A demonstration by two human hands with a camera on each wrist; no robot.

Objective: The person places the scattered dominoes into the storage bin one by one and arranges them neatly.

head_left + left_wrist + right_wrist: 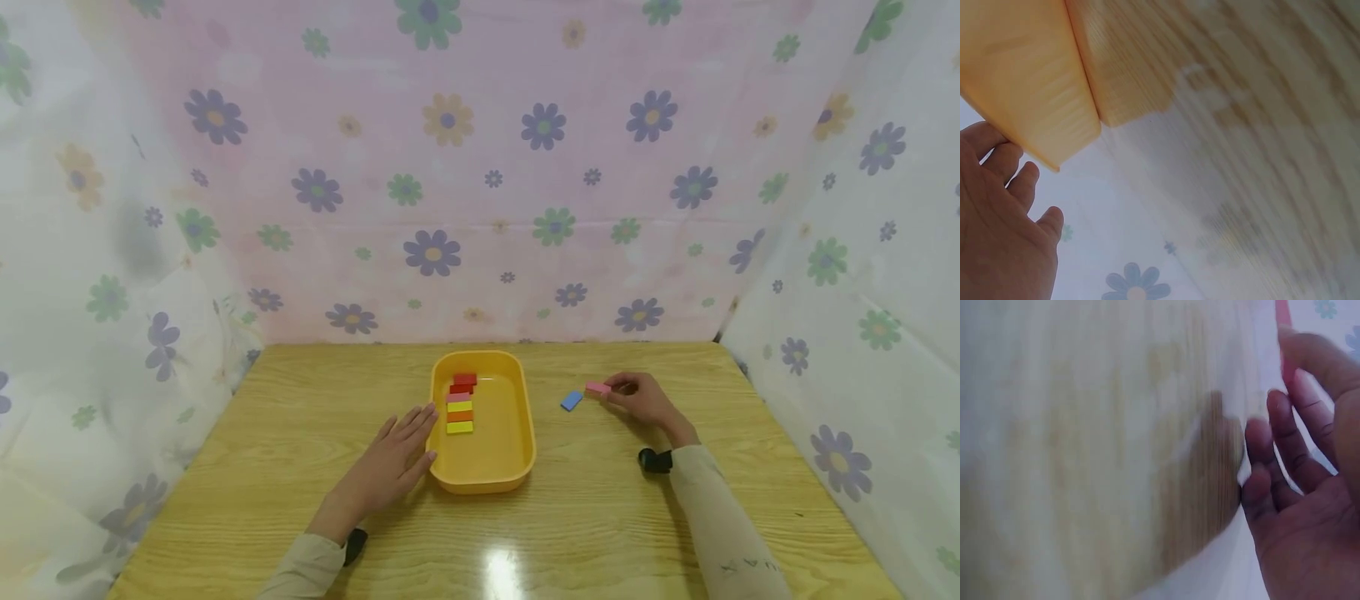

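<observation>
Nearest to us, our left hand (390, 467) lies flat on the wooden table (300, 433), fingers straight and slightly spread, their tips touching the left wall of the yellow tray (517, 417). It holds nothing; the left wrist view shows the same relaxed fingers beside the tray's rim.

The tray stands near the middle of the table, its long axis running from the near edge toward the far edge. Inside, along its left side, a row of small blocks lies one behind another: a yellow block (460, 427) nearest, then an orange one (460, 416), another yellow (460, 406), a pink (457, 397), and red ones (464, 381) at the far end. Each lies crosswise, its long axis left to right.

Farther off, toward the table's right edge, our right hand (645, 400) rests on the surface with its fingers curled, pinching a pink block (597, 387) at its fingertips. This block's long axis runs roughly left to right, its free end pointing left toward the tray. Just left of it, apart from the hand, a blue block (572, 401) lies on the table, angled diagonally.

A flowered cloth (480, 167) closes the far edge and both sides.
</observation>
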